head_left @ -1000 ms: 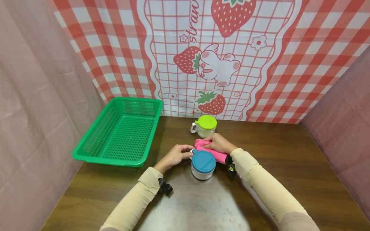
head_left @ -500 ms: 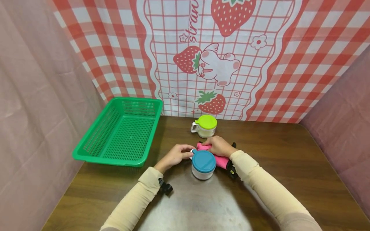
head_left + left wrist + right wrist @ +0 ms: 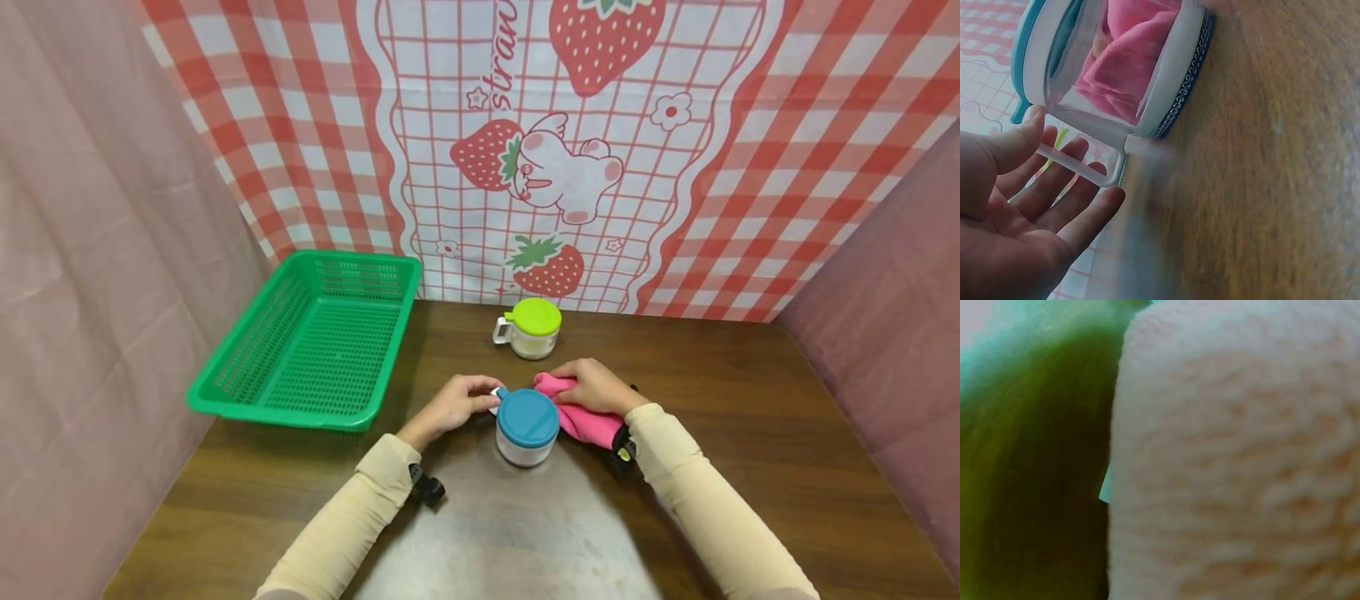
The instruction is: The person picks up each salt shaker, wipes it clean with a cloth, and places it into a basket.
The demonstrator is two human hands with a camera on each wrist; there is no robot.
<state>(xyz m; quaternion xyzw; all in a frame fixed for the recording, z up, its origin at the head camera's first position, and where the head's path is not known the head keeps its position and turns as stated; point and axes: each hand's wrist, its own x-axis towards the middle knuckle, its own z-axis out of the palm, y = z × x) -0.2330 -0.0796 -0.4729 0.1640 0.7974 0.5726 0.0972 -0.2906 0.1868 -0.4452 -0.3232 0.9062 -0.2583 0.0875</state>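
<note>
A clear jar with a blue lid (image 3: 528, 418) stands on the table in front of the person. My left hand (image 3: 452, 406) holds its white handle (image 3: 1079, 164); in the left wrist view the thumb is at the lid side and the fingers curl around the handle. Just right of the jar, my right hand (image 3: 594, 387) grips a bunched pink cloth (image 3: 588, 426), which also shows through the clear wall in the left wrist view. Cloth texture (image 3: 1241, 456) fills much of the right wrist view, hiding the right fingers there.
Behind the blue-lidded jar stands a similar jar with a lime-green lid (image 3: 536, 317), its handle pointing left. A green plastic basket (image 3: 378, 392) is at the left of the wooden table (image 3: 750, 417). A checkered strawberry curtain (image 3: 720, 167) hangs at the back.
My right hand has moved to the right with the pink cloth, away from the space behind the blue-lidded jar. My left hand and the jar have hardly moved.
</note>
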